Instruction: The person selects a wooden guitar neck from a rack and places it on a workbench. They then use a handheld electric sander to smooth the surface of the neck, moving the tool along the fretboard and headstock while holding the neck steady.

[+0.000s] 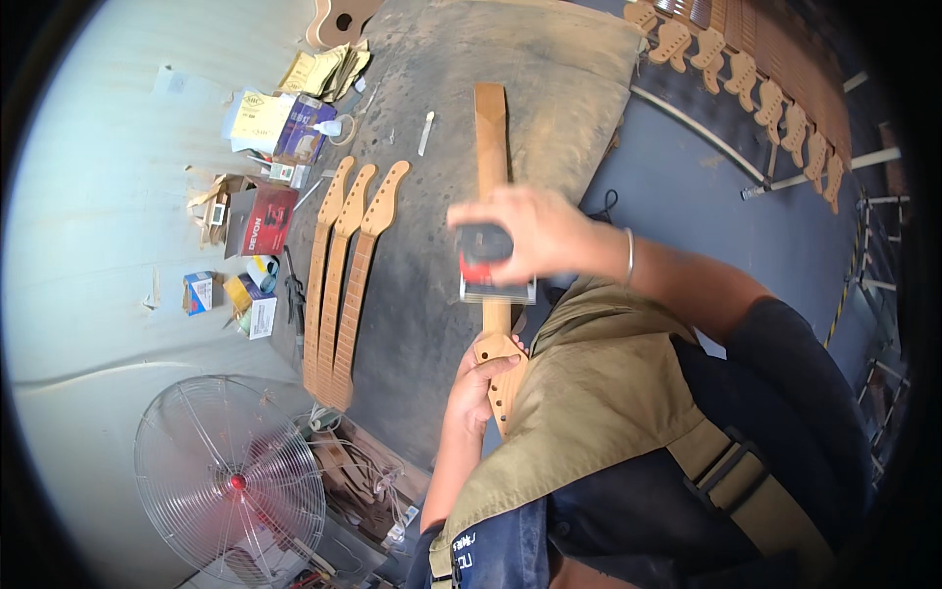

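A pale wooden guitar neck [491, 147] lies lengthwise before me, its far end on the dark worktable and its headstock close to my apron. My left hand [474, 388] wraps round the headstock [500, 378], thumb across its face near the tuner holes. Over the middle of the neck, my right hand [540, 231] is closed on a red and black handheld sander [485, 245], slightly blurred. The sander's flat pad [498, 293] sits on the back of the neck, hiding that stretch of wood. To the left, three more guitar necks [343, 265] lie side by side, headstocks pointing away.
Boxes [263, 218], yellow sandpaper sheets [324, 69] and a small bottle [329, 128] line the table's left side. A wire-caged fan [235, 481] stands at the lower left. Several necks [741, 79] sit on a rack at the upper right. A cable [606, 204] hangs by the table's right edge.
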`<control>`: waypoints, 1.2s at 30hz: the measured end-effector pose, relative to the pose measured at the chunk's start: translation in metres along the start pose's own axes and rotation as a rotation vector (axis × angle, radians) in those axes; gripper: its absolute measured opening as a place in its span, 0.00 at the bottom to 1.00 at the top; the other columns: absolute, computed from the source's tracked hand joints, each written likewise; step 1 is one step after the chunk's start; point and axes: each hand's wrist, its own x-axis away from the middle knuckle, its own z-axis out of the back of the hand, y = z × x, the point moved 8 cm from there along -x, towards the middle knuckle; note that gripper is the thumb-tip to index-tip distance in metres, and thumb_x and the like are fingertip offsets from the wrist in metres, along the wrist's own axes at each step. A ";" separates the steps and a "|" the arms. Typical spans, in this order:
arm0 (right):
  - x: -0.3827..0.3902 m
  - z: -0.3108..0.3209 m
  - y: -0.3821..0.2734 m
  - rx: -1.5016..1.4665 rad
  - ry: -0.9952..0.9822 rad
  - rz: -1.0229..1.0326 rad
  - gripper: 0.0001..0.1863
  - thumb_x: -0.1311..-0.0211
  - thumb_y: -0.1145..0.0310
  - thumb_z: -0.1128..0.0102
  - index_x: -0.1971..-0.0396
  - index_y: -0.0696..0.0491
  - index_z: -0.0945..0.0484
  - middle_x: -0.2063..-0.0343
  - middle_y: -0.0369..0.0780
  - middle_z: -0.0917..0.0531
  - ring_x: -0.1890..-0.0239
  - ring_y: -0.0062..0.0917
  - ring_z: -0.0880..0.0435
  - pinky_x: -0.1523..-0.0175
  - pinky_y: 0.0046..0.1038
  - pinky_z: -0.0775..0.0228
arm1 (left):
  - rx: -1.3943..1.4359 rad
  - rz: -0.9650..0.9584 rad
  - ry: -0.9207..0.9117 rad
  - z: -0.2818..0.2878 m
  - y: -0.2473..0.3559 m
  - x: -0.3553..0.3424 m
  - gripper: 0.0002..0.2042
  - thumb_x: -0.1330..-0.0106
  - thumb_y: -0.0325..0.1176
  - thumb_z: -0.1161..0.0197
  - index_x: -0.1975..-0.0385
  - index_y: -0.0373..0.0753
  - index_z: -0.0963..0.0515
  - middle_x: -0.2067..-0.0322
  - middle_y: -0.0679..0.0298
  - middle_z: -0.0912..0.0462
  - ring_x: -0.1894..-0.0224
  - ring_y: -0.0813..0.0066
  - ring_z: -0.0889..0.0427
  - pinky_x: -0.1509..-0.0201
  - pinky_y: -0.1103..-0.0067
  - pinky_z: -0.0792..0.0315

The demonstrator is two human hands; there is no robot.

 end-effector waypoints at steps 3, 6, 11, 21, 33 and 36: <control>-0.042 0.029 0.068 0.135 0.231 0.035 0.35 0.56 0.56 0.19 0.43 0.42 0.18 0.59 0.45 0.14 0.56 0.40 0.12 0.48 0.40 0.19 | 0.085 -0.108 -0.094 -0.014 0.016 0.002 0.47 0.43 0.12 0.37 0.21 0.48 0.44 0.54 0.57 0.19 0.53 0.66 0.16 0.46 0.71 0.20; -0.058 0.068 0.113 0.147 0.381 -0.020 0.35 0.55 0.56 0.20 0.41 0.40 0.19 0.58 0.45 0.15 0.56 0.42 0.13 0.50 0.40 0.19 | 0.183 -0.186 -0.190 -0.025 0.039 0.014 0.53 0.46 0.15 0.36 0.17 0.54 0.49 0.54 0.52 0.21 0.53 0.61 0.17 0.45 0.67 0.20; -0.007 0.135 0.132 0.292 0.518 -0.074 0.33 0.51 0.58 0.22 0.40 0.40 0.18 0.60 0.43 0.15 0.55 0.41 0.13 0.47 0.38 0.21 | 0.185 -0.354 -0.384 -0.046 0.115 0.066 0.56 0.53 0.49 0.26 0.20 0.39 0.44 0.59 0.44 0.22 0.59 0.52 0.17 0.53 0.60 0.18; 0.076 0.182 0.167 -0.046 0.432 -0.213 0.37 0.54 0.71 0.18 0.40 0.56 0.22 0.53 0.45 0.12 0.49 0.34 0.11 0.41 0.34 0.21 | -0.543 -1.384 0.413 -0.123 0.299 0.052 0.29 0.27 0.26 0.33 0.29 0.36 0.37 0.55 0.64 0.25 0.56 0.77 0.22 0.48 0.77 0.26; 0.036 0.229 0.177 0.049 0.245 -0.048 0.36 0.53 0.70 0.19 0.41 0.55 0.24 0.55 0.45 0.15 0.50 0.43 0.14 0.42 0.37 0.23 | -0.244 -1.029 0.203 -0.173 0.261 -0.220 0.11 0.30 0.38 0.29 0.62 0.41 0.25 0.67 0.68 0.25 0.62 0.78 0.25 0.55 0.78 0.31; 0.022 0.231 0.176 0.053 0.203 0.006 0.36 0.53 0.67 0.19 0.40 0.52 0.23 0.53 0.47 0.15 0.51 0.47 0.14 0.46 0.40 0.20 | -0.081 -0.777 -0.009 -0.166 0.218 -0.189 0.09 0.31 0.32 0.30 0.65 0.40 0.26 0.74 0.68 0.26 0.72 0.78 0.25 0.65 0.78 0.32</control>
